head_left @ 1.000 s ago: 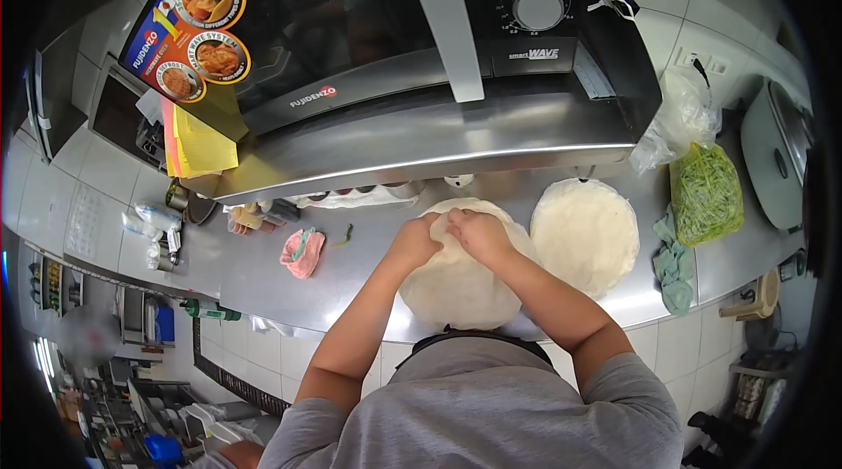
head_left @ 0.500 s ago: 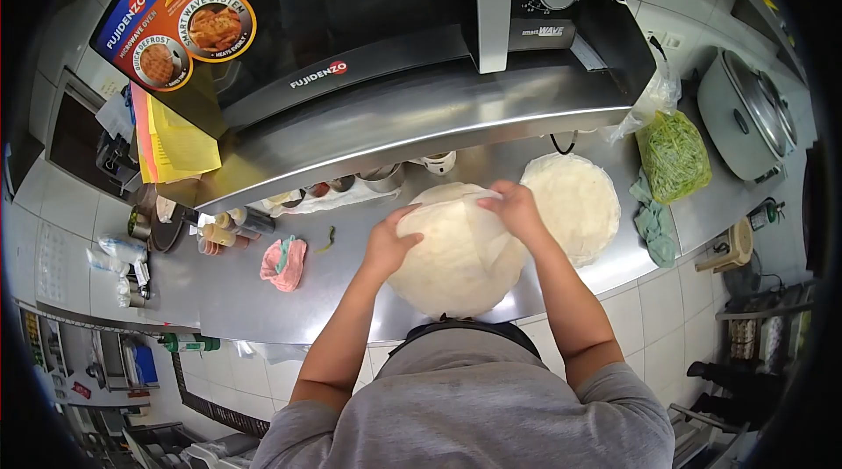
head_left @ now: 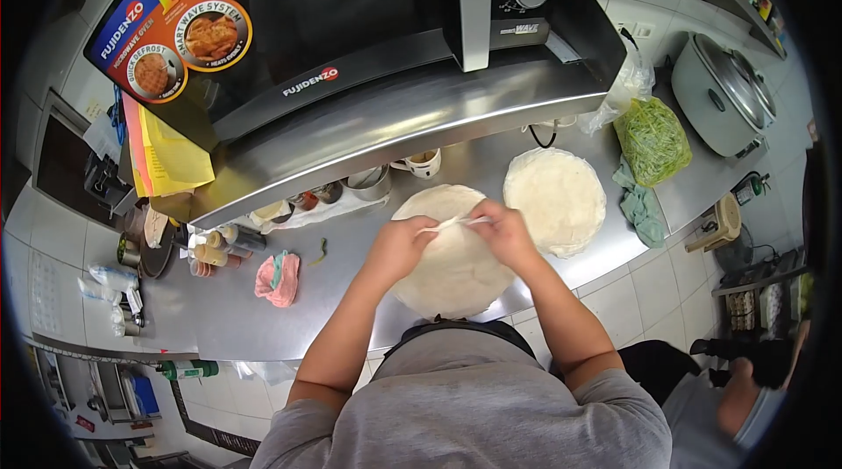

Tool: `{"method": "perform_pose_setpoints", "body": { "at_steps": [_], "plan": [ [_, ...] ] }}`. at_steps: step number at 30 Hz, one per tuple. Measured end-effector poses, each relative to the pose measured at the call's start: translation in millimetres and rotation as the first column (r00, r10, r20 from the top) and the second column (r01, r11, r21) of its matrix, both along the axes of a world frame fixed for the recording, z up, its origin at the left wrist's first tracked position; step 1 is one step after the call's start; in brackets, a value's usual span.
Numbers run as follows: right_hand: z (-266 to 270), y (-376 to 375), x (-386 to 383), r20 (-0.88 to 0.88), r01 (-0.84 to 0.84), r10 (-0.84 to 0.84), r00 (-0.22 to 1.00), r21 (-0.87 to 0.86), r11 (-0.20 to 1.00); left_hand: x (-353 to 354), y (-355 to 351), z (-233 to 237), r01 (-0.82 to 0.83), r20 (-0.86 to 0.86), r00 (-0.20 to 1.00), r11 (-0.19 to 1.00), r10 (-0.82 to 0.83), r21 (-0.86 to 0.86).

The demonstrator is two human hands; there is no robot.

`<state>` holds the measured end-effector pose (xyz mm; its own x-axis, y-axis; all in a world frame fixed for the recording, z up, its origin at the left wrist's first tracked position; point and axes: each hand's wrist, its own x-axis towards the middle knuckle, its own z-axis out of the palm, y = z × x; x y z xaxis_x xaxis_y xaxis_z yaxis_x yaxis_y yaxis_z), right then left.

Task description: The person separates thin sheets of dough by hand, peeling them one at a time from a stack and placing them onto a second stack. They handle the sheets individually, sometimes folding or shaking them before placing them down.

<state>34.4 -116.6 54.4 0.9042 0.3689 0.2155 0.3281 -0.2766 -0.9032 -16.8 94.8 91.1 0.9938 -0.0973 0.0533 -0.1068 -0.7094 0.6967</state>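
Note:
In front of me on the steel counter lies a round stack of thin, pale wrapper sheets [head_left: 452, 283]. Over its upper part my left hand [head_left: 402, 245] and my right hand [head_left: 506, 234] are both closed, pinching a thin wrapper [head_left: 454, 222] that is bunched into a narrow white fold between them. The fingertips are close together, right above the stack. To the right of my right hand rests a second round stack of wrappers [head_left: 555, 203], its edges uneven.
A microwave [head_left: 351, 21] on a steel shelf overhangs the counter's back. A mug [head_left: 423, 164] stands below it. Left lies a pink cloth [head_left: 277, 279]; right are a green cloth [head_left: 642, 213], bagged shredded greens [head_left: 653, 143] and a large rice cooker [head_left: 717, 105]. Another person [head_left: 715, 403] is at lower right.
My hands have drawn closer together, and the wrapper that was spread between them is now bunched into a narrow fold. Another person has come into view at lower right.

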Motion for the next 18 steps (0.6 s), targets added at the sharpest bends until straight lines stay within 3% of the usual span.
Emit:
{"method": "perform_pose_setpoints", "body": {
  "at_steps": [2, 4, 5, 6, 7, 9, 14, 15, 16, 18],
  "plan": [
    [2.5, -28.2, 3.9, -0.108, 0.171, -0.151, 0.983, 0.221, 0.960, -0.5, 15.7, 0.5, -0.029, 0.000, 1.000, 0.999, 0.029, -0.046],
    [10.7, -55.4, 9.8, -0.170, 0.267, -0.223, 0.960, 0.306, 0.914, 0.3, 37.0, -7.3, -0.259, -0.272, 0.950, 0.879, 0.156, -0.401],
    [16.2, -66.5, 10.3, -0.285, 0.309, -0.199, 0.938, 0.421, 0.853, 0.7, 43.3, -15.8, -0.256, -0.275, 0.949, 0.881, 0.152, -0.398],
    [20.7, -75.9, 10.9, -0.390, 0.359, -0.157, 0.907, 0.525, 0.772, 2.6, 49.2, -27.4, -0.343, -0.363, 0.918, 0.775, 0.158, -0.530],
    [23.5, -83.0, 11.8, -0.391, 0.364, -0.161, 0.906, 0.527, 0.768, 4.8, 54.7, -40.3, -0.429, -0.448, 0.882, 0.641, 0.147, -0.636],
    [28.9, -96.1, 14.1, -0.320, 0.383, -0.226, 0.920, 0.618, 0.687, 4.5, 65.5, -72.6, -0.473, -0.482, 0.861, 0.606, 0.164, -0.639],
    [61.0, -152.9, 8.9, -0.258, 0.425, -0.342, 0.903, 0.646, 0.634, -0.5, 90.1, -137.6, -0.617, -0.544, 0.784, 0.472, 0.298, -0.630],
    [71.7, -161.4, 4.9, -0.250, 0.418, -0.341, 0.906, 0.651, 0.633, -0.4, 96.5, -147.6, -0.580, -0.421, 0.805, 0.706, 0.419, -0.406],
    [81.4, -166.3, 0.1, -0.249, 0.423, -0.349, 0.903, 0.649, 0.632, 2.3, 96.9, -152.6, -0.522, -0.261, 0.837, 0.845, 0.481, -0.117],
    [94.5, -173.3, -10.7, -0.238, 0.319, -0.226, 0.944, 0.495, 0.809, 1.9, 35.5, -81.3, -0.473, 0.108, 0.881, 0.865, 0.461, 0.165]
  ]
}}
